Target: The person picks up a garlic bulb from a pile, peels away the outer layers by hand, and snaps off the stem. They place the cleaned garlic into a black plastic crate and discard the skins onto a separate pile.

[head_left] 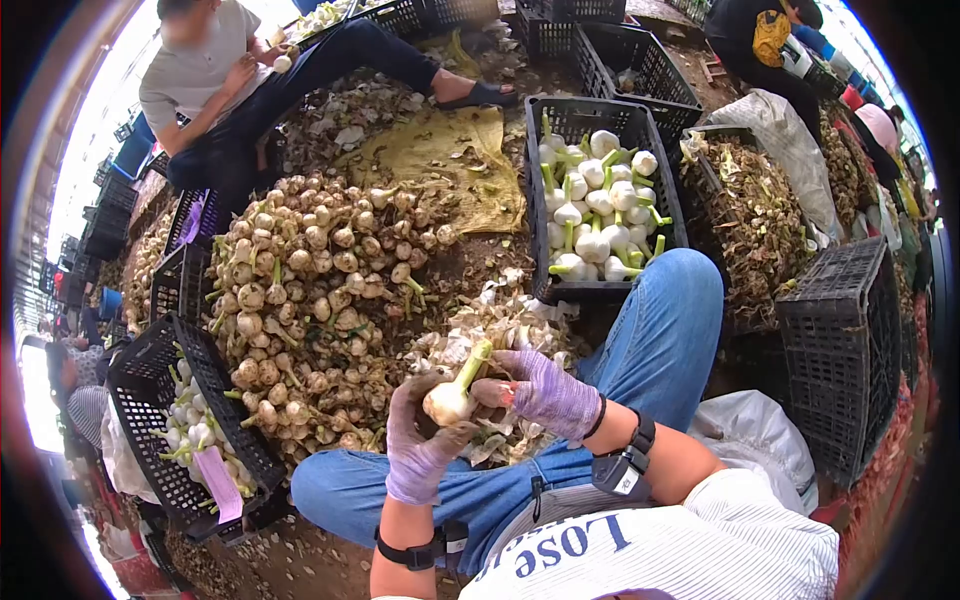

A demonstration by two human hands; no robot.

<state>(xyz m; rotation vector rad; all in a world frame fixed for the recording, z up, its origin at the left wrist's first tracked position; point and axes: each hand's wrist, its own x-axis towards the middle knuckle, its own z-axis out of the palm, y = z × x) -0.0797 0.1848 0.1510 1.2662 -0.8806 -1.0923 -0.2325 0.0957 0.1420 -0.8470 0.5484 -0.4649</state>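
Note:
A garlic bulb (449, 403) with a thick green-yellow stem pointing up and right sits in my left hand (415, 440). The fingers and thumb of that hand wrap around its left and lower sides. From the right, my right hand (550, 395) brings its fingertips against the bulb near the base of the stem. Both hands wear dirt-stained purple gloves, and the right one has a reddish patch near the fingers. Below and behind the hands lies a heap of loose garlic skins (500, 335).
A large pile of unpeeled garlic (320, 290) lies left. A black crate of cleaned bulbs (605, 290) stands ahead; another crate (140, 390) with white garlic is at left. A debris-filled crate (745, 220) and tipped crate (835, 350) stand right. Another person (200, 85) sits at upper left.

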